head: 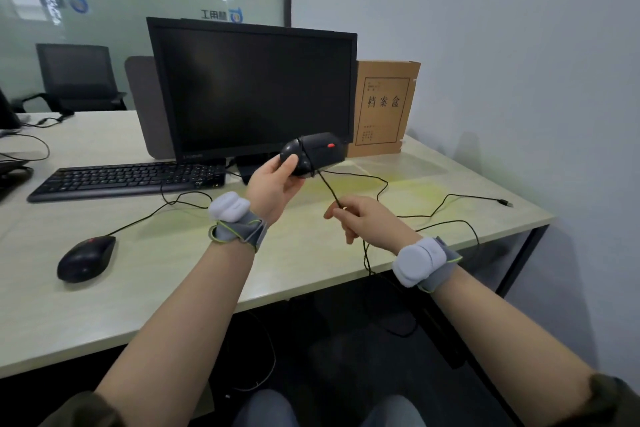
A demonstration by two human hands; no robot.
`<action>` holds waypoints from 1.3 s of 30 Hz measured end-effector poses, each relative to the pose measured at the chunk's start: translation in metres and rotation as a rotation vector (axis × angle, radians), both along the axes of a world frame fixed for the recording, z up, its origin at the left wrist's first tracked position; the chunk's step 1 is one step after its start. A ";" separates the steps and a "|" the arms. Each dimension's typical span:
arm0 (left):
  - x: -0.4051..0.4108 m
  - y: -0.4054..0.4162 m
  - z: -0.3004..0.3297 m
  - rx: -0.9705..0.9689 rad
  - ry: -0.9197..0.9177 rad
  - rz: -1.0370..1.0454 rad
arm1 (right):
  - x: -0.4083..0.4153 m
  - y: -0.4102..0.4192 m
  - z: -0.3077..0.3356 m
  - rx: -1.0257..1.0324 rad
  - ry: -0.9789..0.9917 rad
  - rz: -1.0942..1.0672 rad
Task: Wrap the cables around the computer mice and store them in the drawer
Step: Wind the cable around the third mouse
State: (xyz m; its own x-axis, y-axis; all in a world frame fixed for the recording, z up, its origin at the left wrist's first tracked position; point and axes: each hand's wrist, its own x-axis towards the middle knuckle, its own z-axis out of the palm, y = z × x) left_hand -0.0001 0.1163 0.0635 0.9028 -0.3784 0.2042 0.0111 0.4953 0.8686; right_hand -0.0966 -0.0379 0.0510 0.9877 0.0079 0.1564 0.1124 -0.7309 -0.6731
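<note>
Office walls and a frosted glass partition back a pale desk (311, 253), where a dark monitor (252, 90) stands with a brown archive box (384, 107) just to its right and a black keyboard (128, 180) in front. Near the desk's left front lies a second black mouse (86, 258), its cable unwound and trailing toward the keyboard. Held above the desk, the first mouse (313, 152) sits in the left hand (273, 184), thumb pressed on its back, with what looks like one turn of cable (327, 189) already across its body. The right hand (363, 218) pinches that cable taut just below the mouse — the rest loops loosely over the desk to the USB plug (506, 203) near the right edge and partly hangs off the front. The slack could snag on the desk edge, or the first turn could slip off the rounded shell if tension drops. No drawer is in view.
</note>
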 end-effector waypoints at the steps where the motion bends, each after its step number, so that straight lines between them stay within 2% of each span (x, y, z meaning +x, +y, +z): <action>1: 0.003 0.001 -0.002 0.081 -0.022 0.070 | -0.001 -0.001 0.000 -0.045 -0.011 -0.028; 3: 0.006 0.002 -0.007 0.235 -0.056 0.135 | -0.003 -0.002 0.004 -0.106 -0.062 -0.072; 8: 0.001 0.002 -0.008 0.554 -0.245 0.123 | -0.002 0.000 0.025 -0.334 -0.133 -0.153; 12: -0.005 0.002 0.000 0.632 -0.331 0.062 | -0.002 -0.008 0.040 -0.313 -0.278 -0.164; 15: -0.007 0.004 0.003 0.599 -0.303 -0.003 | 0.000 -0.016 0.047 -0.211 -0.365 -0.131; 19: -0.011 0.009 0.005 0.448 -0.206 -0.272 | 0.000 -0.026 0.055 -0.040 -0.396 -0.083; 26: -0.018 0.019 0.006 0.253 -0.145 -0.602 | -0.005 -0.036 0.060 0.397 -0.213 0.122; 29: -0.020 0.018 0.003 0.170 -0.085 -0.652 | -0.006 -0.033 0.060 0.644 -0.131 0.166; 32: -0.024 0.013 0.001 0.065 -0.012 -0.688 | -0.006 -0.025 0.056 0.803 -0.104 0.204; 36: -0.030 -0.003 0.005 -0.042 0.034 -0.610 | 0.004 -0.007 0.042 1.191 -0.140 0.122; 38: -0.030 -0.010 0.009 -0.111 0.038 -0.527 | 0.012 0.004 0.038 1.199 -0.150 0.077; 39: -0.029 -0.012 0.010 -0.153 0.042 -0.475 | 0.015 0.007 0.036 1.129 -0.141 0.029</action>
State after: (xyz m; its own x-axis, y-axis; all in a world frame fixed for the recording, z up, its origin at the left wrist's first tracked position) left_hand -0.0294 0.1047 0.0738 0.6467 -0.7183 0.2566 0.3003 0.5489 0.7801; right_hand -0.0815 -0.0310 0.0867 0.9625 -0.1853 0.1981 0.2460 0.2887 -0.9253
